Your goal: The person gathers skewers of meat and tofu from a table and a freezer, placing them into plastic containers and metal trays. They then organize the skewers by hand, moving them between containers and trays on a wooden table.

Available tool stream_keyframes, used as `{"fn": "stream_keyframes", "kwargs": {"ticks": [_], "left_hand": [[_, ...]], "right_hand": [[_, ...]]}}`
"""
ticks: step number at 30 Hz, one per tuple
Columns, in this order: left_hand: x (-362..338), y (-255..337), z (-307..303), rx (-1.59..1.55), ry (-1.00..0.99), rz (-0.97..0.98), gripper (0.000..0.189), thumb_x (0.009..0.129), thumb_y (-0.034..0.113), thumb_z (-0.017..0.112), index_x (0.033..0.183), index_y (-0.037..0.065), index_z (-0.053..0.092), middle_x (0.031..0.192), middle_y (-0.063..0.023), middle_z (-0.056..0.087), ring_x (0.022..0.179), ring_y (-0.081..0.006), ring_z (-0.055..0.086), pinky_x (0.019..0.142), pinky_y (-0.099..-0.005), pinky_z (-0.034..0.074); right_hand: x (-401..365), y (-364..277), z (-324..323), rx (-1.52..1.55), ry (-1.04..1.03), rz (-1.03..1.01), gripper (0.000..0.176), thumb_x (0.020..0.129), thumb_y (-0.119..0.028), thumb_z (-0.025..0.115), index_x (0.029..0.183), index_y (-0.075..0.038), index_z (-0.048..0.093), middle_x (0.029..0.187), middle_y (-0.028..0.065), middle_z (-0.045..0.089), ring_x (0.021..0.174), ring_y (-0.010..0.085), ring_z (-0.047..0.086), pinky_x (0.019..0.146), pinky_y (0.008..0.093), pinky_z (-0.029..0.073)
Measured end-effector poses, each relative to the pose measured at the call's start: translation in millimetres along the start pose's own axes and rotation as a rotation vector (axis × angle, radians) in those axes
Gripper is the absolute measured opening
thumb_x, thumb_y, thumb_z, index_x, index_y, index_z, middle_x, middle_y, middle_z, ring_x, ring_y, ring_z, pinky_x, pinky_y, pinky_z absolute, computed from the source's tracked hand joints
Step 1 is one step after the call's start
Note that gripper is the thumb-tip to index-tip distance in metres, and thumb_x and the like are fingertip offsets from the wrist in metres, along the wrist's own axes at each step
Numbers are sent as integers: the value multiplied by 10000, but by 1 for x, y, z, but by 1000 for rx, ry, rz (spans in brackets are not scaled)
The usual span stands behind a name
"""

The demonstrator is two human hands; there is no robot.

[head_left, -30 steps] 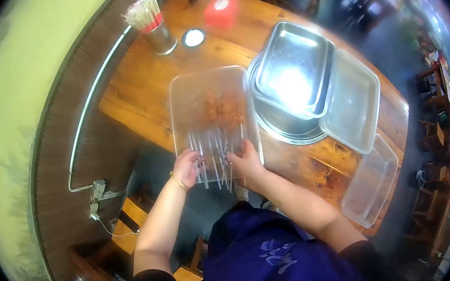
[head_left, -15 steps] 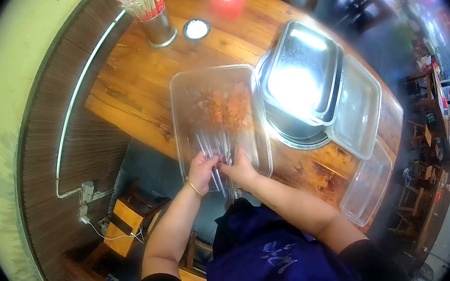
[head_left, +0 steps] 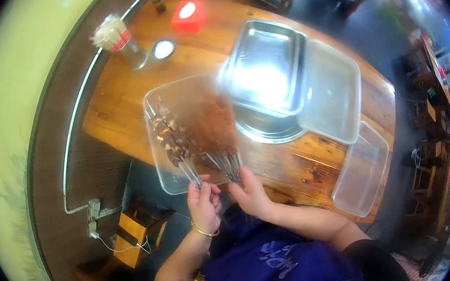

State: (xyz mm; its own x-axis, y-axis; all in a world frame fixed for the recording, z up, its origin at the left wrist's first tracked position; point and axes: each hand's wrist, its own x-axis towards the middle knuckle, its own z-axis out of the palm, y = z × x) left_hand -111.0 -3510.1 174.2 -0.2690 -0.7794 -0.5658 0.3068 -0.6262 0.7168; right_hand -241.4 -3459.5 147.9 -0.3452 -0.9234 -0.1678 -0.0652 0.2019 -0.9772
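Observation:
My left hand is closed around the metal handle ends of a few skewers threaded with dark meat pieces and some pale bits. They lie over the left side of a clear plastic tub. My right hand grips a fanned bunch of skewers by their handle ends. Reddish-brown meat on that bunch is blurred, so single pieces cannot be made out. Both hands are just past the tub's near edge, slightly apart.
Stacked steel trays rest on a round steel basin right of the tub. Further right are a translucent tub and a clear lid-like container. A stick holder, small dish and red tissue box stand behind.
My hands were close together at the skewer handles; now the left holds a few skewers apart from the right's bunch. Both hands appear lower in view, and the camera view has shifted.

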Motion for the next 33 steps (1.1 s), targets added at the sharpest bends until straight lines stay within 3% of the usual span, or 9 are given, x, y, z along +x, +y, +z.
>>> {"fn": "stream_keyframes", "kwargs": {"ticks": [2,4,10,15,19,21,24,26,33], "left_hand": [[-25,-22,35,46,-75,51,191,988,159,451,1170,105,449,759,-41,531,481,-67,384,394,-186,300],[-29,-39,60,104,-174,39,186,988,156,451,1164,99,462,755,-44,542,478,-60,382,387,-185,302],[-45,-162,189,183,-557,-160,176,987,143,453,1158,116,488,747,-34,563,462,-52,380,370,-184,282],[-89,-288,280,301,-632,-337,171,979,148,464,1146,124,489,730,-20,553,467,-52,379,385,-190,293],[-74,-339,304,482,-583,-387,187,964,150,472,1150,130,486,738,-21,559,461,-58,378,390,-203,296],[-53,-359,304,559,-571,-405,202,957,157,482,1159,139,485,744,-18,564,475,-66,388,404,-212,304],[-29,-376,303,587,-430,-591,183,952,156,497,1136,153,506,761,-7,570,532,-70,428,433,-217,330],[-23,-384,297,578,-430,-553,165,943,149,515,1108,149,523,787,-11,582,560,-78,450,452,-227,354],[-18,-377,291,447,-391,-553,149,892,87,585,1035,115,554,843,-36,618,685,-134,543,578,-302,474]], "right_hand": [[-35,14,-45,281,64,-88,307,867,-3,501,1174,-4,493,1025,72,571,934,160,513,844,315,439],[-56,20,-93,49,164,-142,336,869,23,485,1203,-3,465,1017,40,552,902,133,504,803,280,439],[-149,76,-259,54,727,19,231,870,33,492,1095,-14,469,982,36,538,875,106,494,796,260,429],[-224,130,-370,-52,930,192,197,850,17,522,1040,5,471,898,67,557,828,131,515,754,269,438],[-221,148,-394,-195,888,395,224,825,-121,570,992,4,488,785,177,588,712,257,595,633,371,473],[-206,174,-396,-238,867,313,273,811,-163,576,1002,11,488,810,236,614,781,435,589,704,468,475],[-194,225,-405,-84,712,385,258,817,-151,587,1004,2,496,789,182,633,711,320,628,648,411,501],[-194,229,-408,170,624,432,256,820,-137,592,1015,1,500,782,146,641,675,243,634,614,368,509],[-201,207,-415,314,727,344,209,822,-51,579,1020,-34,518,709,30,582,569,96,539,500,247,433]]}}
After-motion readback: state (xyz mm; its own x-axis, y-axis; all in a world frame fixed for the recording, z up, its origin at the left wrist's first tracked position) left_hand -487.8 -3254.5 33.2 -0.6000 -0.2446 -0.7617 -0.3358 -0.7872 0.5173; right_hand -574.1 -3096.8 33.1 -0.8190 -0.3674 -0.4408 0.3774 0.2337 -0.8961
